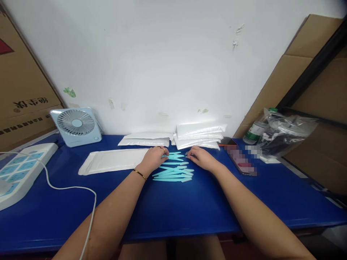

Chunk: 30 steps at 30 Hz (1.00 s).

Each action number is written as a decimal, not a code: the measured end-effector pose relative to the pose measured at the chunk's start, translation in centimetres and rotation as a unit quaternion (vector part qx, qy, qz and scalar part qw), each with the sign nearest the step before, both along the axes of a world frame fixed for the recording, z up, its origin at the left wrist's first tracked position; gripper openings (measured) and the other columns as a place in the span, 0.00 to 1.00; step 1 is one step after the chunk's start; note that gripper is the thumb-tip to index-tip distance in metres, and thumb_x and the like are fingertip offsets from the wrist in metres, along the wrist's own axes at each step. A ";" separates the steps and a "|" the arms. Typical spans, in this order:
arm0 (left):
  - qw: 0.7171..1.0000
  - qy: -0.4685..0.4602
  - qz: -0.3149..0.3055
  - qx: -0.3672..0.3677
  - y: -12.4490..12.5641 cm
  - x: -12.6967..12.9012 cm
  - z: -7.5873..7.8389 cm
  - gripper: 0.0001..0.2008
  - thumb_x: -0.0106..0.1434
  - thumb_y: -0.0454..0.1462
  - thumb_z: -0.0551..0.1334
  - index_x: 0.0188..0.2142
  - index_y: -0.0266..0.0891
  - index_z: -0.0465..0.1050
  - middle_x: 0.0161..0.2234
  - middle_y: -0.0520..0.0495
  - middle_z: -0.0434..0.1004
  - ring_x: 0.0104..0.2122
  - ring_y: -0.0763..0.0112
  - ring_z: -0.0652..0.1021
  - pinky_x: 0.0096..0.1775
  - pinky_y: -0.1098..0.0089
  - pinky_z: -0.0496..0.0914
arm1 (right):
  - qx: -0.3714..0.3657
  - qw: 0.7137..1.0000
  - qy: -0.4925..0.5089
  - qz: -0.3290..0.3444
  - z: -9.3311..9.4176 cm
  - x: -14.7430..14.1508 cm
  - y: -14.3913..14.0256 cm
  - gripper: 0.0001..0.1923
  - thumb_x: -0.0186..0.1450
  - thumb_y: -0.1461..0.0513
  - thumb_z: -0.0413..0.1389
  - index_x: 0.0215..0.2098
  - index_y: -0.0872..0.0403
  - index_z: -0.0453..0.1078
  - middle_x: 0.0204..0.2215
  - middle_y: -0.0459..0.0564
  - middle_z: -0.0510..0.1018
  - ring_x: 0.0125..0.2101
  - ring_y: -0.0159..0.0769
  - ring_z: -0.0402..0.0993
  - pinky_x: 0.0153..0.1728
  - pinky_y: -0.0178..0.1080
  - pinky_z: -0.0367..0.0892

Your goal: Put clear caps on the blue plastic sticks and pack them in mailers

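Note:
Several slim turquoise eyebrow razors (pixel 172 177) with pale, translucent ends lie in a loose row on the blue table, handles to the left, some crossing. My left hand (pixel 155 158), wearing a ring and a bracelet, is closed at the handle ends of the farthest razors, its fingertips pinched on one. At the opposite side, my right hand (pixel 201 158) has its fingers curled together near the razors' tips. A small greyish bit shows at its fingertips, too small to make out. The left hand overlaps the end of a flat white padded mailer (pixel 114 161).
Against the wall lie another white mailer (pixel 143 140) and a stack of mailers (pixel 199 135). A fan (pixel 76 124), power strip (pixel 20 173) and white cable (pixel 73 187) are left. Right are a phone (pixel 241 160), a bottle (pixel 255 131) and a plastic bag (pixel 284 133).

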State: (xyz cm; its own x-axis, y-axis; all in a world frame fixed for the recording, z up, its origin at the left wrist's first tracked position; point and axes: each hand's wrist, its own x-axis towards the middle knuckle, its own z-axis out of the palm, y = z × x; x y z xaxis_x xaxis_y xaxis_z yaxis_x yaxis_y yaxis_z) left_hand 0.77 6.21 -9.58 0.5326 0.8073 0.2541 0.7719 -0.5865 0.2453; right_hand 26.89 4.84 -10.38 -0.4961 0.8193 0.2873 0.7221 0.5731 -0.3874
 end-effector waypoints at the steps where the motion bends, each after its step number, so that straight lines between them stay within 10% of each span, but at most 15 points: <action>1: 1.000 0.001 0.000 0.002 0.0 0.0 0.0 0.07 0.59 0.37 0.56 0.34 0.42 0.74 0.35 0.49 0.76 0.35 0.67 0.74 0.38 0.70 0.66 | 0.004 1.000 -0.003 0.000 0.0 0.0 0.0 0.06 0.63 0.64 0.51 0.33 0.54 0.70 0.36 0.52 0.72 0.36 0.36 0.70 0.39 0.38 0.65; 9: 0.999 -0.034 0.005 0.029 -0.1 0.5 0.5 0.11 0.63 0.37 0.52 0.31 0.41 0.72 0.33 0.49 0.76 0.36 0.66 0.74 0.39 0.68 0.64 | -0.060 0.990 0.116 -0.048 0.7 -0.5 -0.8 0.10 0.65 0.58 0.48 0.37 0.53 0.69 0.23 0.45 0.71 0.22 0.32 0.67 0.26 0.34 0.62; 30: 0.997 -0.067 -0.033 -0.032 -1.6 1.5 1.6 0.11 0.62 0.39 0.53 0.32 0.40 0.74 0.33 0.48 0.77 0.33 0.69 0.74 0.36 0.71 0.65 | -0.108 0.979 0.170 0.010 1.4 -1.6 -1.7 0.09 0.62 0.59 0.51 0.37 0.53 0.72 0.26 0.47 0.74 0.26 0.33 0.69 0.28 0.35 0.65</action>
